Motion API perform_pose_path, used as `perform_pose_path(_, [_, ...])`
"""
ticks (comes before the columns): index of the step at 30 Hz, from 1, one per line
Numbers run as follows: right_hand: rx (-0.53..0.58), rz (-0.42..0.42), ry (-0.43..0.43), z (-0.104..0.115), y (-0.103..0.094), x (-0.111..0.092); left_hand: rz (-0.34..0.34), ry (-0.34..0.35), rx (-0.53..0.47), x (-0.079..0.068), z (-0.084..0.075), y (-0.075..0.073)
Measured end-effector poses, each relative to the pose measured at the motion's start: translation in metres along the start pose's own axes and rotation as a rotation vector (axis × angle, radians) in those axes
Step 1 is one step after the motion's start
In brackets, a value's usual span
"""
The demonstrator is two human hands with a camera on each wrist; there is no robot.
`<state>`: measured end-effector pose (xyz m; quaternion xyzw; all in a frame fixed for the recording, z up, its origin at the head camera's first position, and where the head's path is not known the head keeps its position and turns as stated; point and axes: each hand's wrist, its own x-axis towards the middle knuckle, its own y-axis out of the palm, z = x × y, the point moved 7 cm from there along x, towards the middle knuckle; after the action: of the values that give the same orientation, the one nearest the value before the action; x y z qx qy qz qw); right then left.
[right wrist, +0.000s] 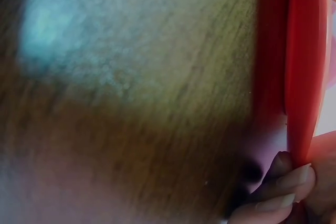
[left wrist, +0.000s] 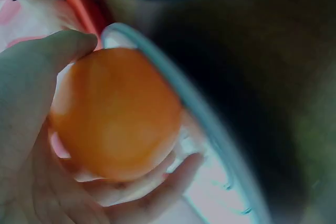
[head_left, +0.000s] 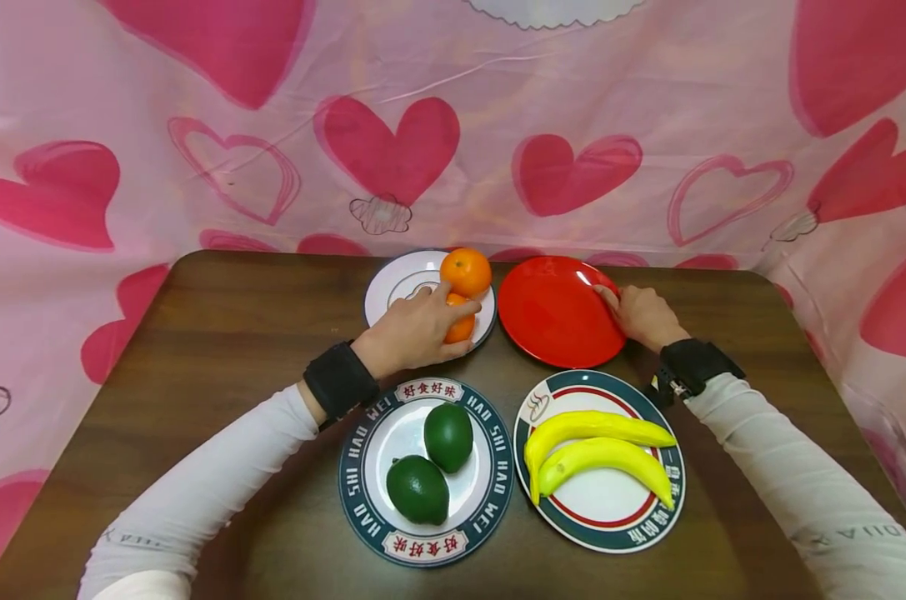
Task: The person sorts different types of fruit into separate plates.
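Observation:
My left hand point(head_left: 421, 327) curls its fingers and thumb round an orange point(left wrist: 118, 114) over the white plate point(head_left: 383, 287) at the back. A second orange point(head_left: 466, 272) sits just behind it on the same plate. To the right, my right hand point(head_left: 643, 315) pinches the right rim of a red plate point(head_left: 553, 312), thumb on top and fingers under the edge. Nothing lies on the red plate. In the right wrist view, fingertips point(right wrist: 294, 179) touch the red rim from below.
In front, a patterned plate point(head_left: 351, 483) bears two green lemon-shaped fruits point(head_left: 417, 490). Right of it, another plate point(head_left: 595, 542) carries two yellow bananas point(head_left: 606, 465). All stand on a dark wooden table point(head_left: 220, 350), with a pink heart-print cloth point(head_left: 272, 50) hanging behind.

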<state>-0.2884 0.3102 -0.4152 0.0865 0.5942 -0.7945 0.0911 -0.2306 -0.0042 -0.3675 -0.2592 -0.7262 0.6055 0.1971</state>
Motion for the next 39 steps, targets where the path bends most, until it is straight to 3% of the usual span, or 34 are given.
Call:
perform_pose_path(4, [0.003,-0.005,-0.005,0.001,0.000,-0.002,-0.009,0.022,-0.031,0.001,0.003,0.008])
perform_pose_path(11, [-0.020,-0.008,0.013,0.003,-0.003,-0.004,-0.044,0.097,-0.059,0.003,0.005,0.007])
perform_pose_path(18, [-0.029,-0.003,0.023,0.006,0.001,-0.001,0.015,0.127,-0.038,0.003,0.006,0.007])
perform_pose_path(21, [-0.020,0.000,0.021,0.008,0.003,0.001,0.022,0.149,-0.010,0.003,0.003,0.001])
perform_pose_path(25, [-0.012,0.004,0.003,0.013,0.003,0.003,-0.025,0.204,0.016,0.007,-0.009,-0.018])
perform_pose_path(31, [-0.026,-0.001,-0.015,0.015,0.001,0.007,-0.029,0.238,0.086,0.033,-0.042,-0.042])
perform_pose_path(35, [-0.028,-0.015,-0.012,0.013,0.000,0.006,0.015,0.253,0.122,0.063,-0.066,-0.041])
perform_pose_path(39, [-0.040,-0.010,0.003,0.009,0.002,0.003,0.028,0.293,0.123,0.089,-0.089,-0.030])
